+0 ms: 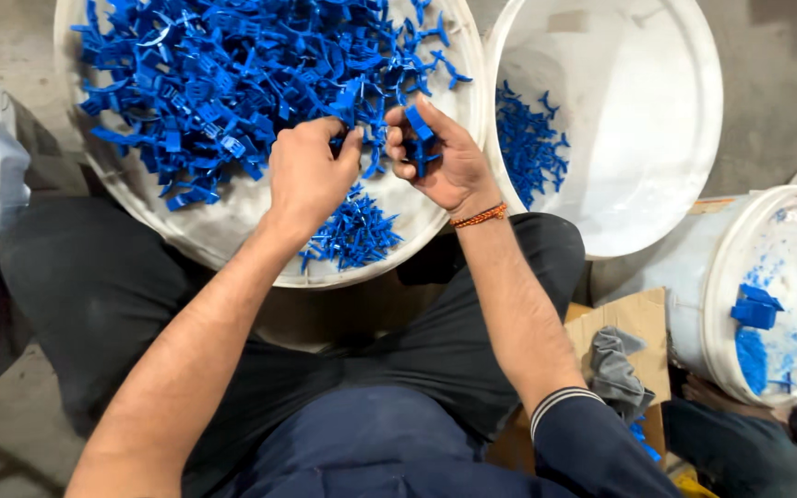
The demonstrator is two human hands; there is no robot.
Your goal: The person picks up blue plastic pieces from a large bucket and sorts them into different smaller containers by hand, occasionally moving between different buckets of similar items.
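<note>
2 hands pinching blue plastic parts, above basin rim

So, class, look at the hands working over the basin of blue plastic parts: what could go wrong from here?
1. The basin appears to rest on the person's lap, piled high; a knee shift might tip parts out.
2. The right hand pinches a blue piece close to the left hand; a slip could flick it away or jab a finger.
3. The white bucket leans on its side, so its few sorted parts could slide out.
</note>
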